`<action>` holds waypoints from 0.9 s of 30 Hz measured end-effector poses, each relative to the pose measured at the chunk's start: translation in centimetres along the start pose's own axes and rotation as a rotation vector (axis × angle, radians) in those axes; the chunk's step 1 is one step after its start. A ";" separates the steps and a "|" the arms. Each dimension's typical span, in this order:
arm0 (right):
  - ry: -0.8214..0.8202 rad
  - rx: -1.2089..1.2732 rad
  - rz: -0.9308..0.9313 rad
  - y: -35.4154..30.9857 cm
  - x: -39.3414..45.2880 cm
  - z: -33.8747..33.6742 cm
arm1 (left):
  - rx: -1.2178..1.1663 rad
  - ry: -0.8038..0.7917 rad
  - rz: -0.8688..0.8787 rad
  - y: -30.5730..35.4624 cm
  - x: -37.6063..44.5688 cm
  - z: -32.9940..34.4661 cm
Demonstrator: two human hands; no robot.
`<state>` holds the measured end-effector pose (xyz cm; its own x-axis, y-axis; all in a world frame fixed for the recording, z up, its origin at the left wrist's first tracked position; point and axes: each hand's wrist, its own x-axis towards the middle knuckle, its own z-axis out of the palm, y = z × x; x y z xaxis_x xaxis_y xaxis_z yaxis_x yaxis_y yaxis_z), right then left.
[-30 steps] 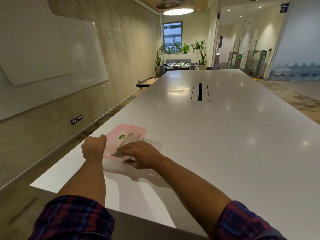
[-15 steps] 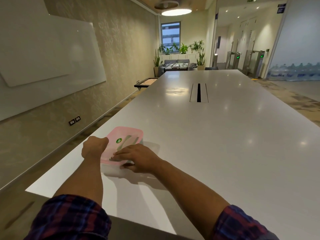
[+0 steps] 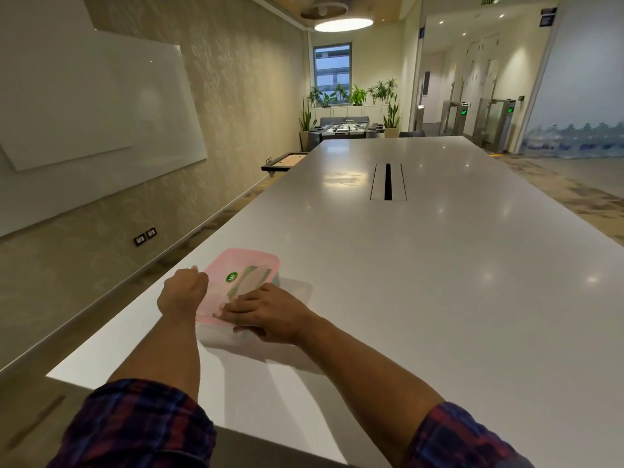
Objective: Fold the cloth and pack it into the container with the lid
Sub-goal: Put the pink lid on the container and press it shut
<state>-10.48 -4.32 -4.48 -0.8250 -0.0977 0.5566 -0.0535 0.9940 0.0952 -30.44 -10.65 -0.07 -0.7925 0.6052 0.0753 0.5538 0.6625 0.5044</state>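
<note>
A clear container (image 3: 216,336) stands near the left edge of the long white table (image 3: 422,265). A translucent pink lid (image 3: 250,265) with a round green sticker lies on top of it. Through the lid a pale folded cloth (image 3: 253,280) shows inside. My left hand (image 3: 182,292) is curled into a fist against the lid's left edge. My right hand (image 3: 266,312) lies flat, fingers pressing on the lid's near right corner and the container's rim.
The table's left edge and near corner lie close to the container. A cable slot (image 3: 387,182) is set into the table's middle. A whiteboard (image 3: 94,106) hangs on the left wall; a foosball table (image 3: 344,128) and plants stand far back.
Both hands have stayed on the lid with small shifts. The lid now sits a little flatter on the container. The camera has tilted slightly.
</note>
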 end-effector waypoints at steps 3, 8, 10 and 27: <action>-0.015 -0.028 -0.059 0.4 -0.5 0.2 | 0.092 -0.008 -0.059 0.4 0.0 -0.3; 0.003 0.076 -0.121 1.5 -0.9 -0.7 | 0.124 -0.002 -0.060 3.0 0.4 -0.2; 0.047 0.233 0.008 1.9 -0.7 -1.6 | -0.004 -0.019 -0.022 4.2 0.7 0.7; 0.054 0.618 1.333 7.8 0.7 -2.4 | -0.262 -0.035 -0.047 5.9 4.2 3.2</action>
<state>-10.19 3.28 -1.37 -0.4354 0.9000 -0.0213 0.4754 0.2097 -0.8544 -29.71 -2.81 0.44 -0.8040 0.5943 0.0189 0.4277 0.5560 0.7127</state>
